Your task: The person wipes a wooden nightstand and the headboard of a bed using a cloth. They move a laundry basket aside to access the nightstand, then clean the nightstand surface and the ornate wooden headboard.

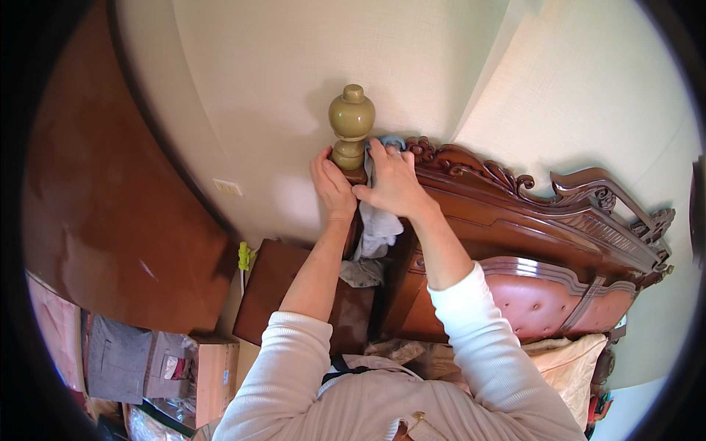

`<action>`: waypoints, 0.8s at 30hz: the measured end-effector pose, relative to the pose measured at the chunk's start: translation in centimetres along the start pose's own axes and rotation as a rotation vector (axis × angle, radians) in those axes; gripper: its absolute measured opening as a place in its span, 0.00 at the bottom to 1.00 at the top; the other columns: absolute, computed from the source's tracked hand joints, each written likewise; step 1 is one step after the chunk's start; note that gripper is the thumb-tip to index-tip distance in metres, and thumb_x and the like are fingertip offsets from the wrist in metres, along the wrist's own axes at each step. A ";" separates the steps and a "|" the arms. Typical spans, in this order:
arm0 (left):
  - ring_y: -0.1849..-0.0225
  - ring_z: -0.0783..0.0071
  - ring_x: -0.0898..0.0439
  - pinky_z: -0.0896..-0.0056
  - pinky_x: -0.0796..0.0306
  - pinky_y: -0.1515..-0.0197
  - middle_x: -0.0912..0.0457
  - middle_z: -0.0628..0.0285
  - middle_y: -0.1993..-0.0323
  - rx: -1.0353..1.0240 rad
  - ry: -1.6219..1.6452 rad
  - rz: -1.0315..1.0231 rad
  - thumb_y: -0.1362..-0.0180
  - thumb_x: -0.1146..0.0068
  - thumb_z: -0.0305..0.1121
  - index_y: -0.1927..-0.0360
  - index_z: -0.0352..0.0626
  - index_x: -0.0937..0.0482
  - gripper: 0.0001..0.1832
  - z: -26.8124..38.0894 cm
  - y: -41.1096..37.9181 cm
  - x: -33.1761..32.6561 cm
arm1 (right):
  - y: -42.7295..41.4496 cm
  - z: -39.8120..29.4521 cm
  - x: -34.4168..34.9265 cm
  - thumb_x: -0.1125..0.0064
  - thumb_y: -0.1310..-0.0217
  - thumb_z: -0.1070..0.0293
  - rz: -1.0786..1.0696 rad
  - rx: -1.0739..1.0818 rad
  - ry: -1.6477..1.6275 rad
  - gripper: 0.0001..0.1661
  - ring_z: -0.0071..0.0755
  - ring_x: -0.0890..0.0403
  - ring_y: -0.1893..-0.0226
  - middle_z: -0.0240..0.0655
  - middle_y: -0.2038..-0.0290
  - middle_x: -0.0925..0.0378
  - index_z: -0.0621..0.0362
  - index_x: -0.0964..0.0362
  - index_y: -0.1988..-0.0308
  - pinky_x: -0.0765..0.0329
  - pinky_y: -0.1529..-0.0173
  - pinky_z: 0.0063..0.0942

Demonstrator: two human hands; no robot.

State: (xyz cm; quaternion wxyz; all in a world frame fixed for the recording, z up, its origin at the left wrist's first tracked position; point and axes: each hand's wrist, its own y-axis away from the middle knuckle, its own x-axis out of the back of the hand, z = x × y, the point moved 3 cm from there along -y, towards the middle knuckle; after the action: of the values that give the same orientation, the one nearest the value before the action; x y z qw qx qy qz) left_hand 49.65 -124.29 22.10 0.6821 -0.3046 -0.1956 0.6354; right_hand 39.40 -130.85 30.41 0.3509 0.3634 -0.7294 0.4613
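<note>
A gold-coloured turned finial [352,118] tops the post at the left end of a carved dark wooden headboard [463,201]. My left hand [335,184] is cupped against the left side of the post, just below the finial. On the post's right side, my right hand [391,179] presses a grey-and-blue cloth [380,223] with spread, bent fingers. The cloth hangs down under that hand, alongside the post. Both hands nearly meet in front of the post, with the right thumb by the left palm.
Below my forearms stands a dark wooden bedside cabinet [276,286] with a crumpled cloth [361,273] on it. A large brown wooden panel [121,220] rises at left, above a cardboard box [215,380]. Pink tufted padding [532,303] and a cream pillow [573,375] are at right.
</note>
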 end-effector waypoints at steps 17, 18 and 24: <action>0.47 0.43 0.35 0.48 0.41 0.44 0.36 0.42 0.48 -0.274 -0.224 -0.219 0.46 0.40 0.38 0.44 0.31 0.38 0.31 3.7 -1.9 0.2 | 3.2 0.4 -1.4 0.48 0.59 0.83 0.426 0.189 -0.116 0.35 0.50 0.28 0.51 0.49 0.57 0.26 0.67 0.38 0.44 0.35 0.46 0.39; 0.47 0.43 0.35 0.47 0.41 0.44 0.36 0.42 0.48 -0.309 -0.254 -0.199 0.46 0.39 0.37 0.44 0.31 0.38 0.31 3.6 -1.6 0.1 | 3.5 0.6 -1.7 0.49 0.59 0.83 0.460 0.189 -0.150 0.35 0.50 0.28 0.52 0.48 0.58 0.26 0.66 0.37 0.45 0.34 0.47 0.39; 0.48 0.45 0.32 0.52 0.38 0.44 0.33 0.42 0.48 -0.279 -0.196 -0.227 0.47 0.40 0.32 0.43 0.31 0.39 0.31 2.6 -1.3 -0.2 | 5.6 2.3 -3.9 0.48 0.52 0.82 0.506 -0.032 -0.316 0.23 0.49 0.22 0.60 0.47 0.62 0.24 0.62 0.30 0.51 0.29 0.52 0.38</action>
State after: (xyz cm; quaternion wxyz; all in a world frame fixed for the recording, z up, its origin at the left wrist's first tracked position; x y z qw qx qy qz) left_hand 48.95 -124.08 24.92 0.6782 -0.3087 -0.3801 0.5480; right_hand 36.17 -130.47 23.99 0.1127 0.2318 -0.8495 0.4604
